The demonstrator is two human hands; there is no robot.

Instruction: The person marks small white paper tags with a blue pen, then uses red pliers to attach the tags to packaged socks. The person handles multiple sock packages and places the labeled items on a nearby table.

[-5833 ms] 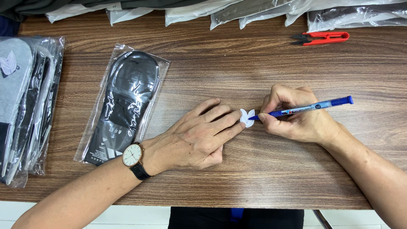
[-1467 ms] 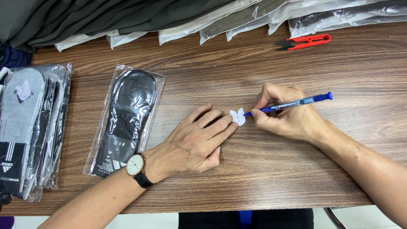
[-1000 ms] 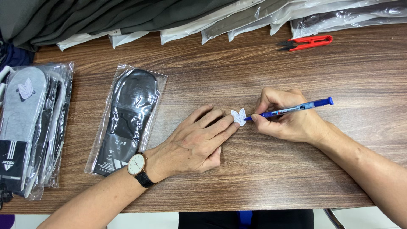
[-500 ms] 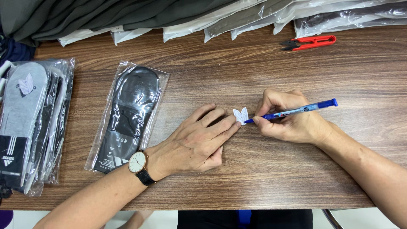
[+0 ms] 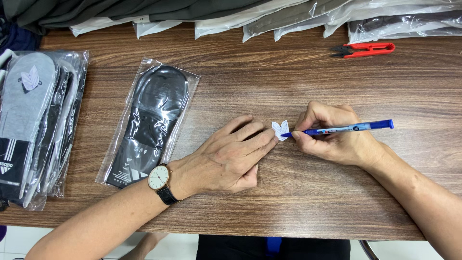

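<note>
- Small white paper tag (image 5: 280,130), leaf-like with pointed lobes, flat on the wooden table (image 5: 298,202), near mid-table, between both hands.
- Pinned at its left edge by fingertips (image 5: 269,137) of the left hand (image 5: 226,159); fingers spread flat on the wood, palm down, gripping nothing.
- Touched at its right edge by the tip of a blue pen (image 5: 344,128), lying nearly level, cap end pointing right.
- Pen pinched in the right hand (image 5: 334,137), fingers curled tight around the barrel, hand resting on the table.
- Round-faced watch (image 5: 159,178) with dark strap on the left wrist.
- Black insole in a clear bag (image 5: 151,120) just left of the left hand, angled, apart from the tag.
- Stack of bagged insoles (image 5: 33,120), grey one on top, at the left table edge.
- Red snips (image 5: 365,49) well apart at upper right, shut as far as visible.
- Row of bagged fabric (image 5: 269,19) along the far edge.
- Nothing lying across the tag apart from fingertips and pen tip.
</note>
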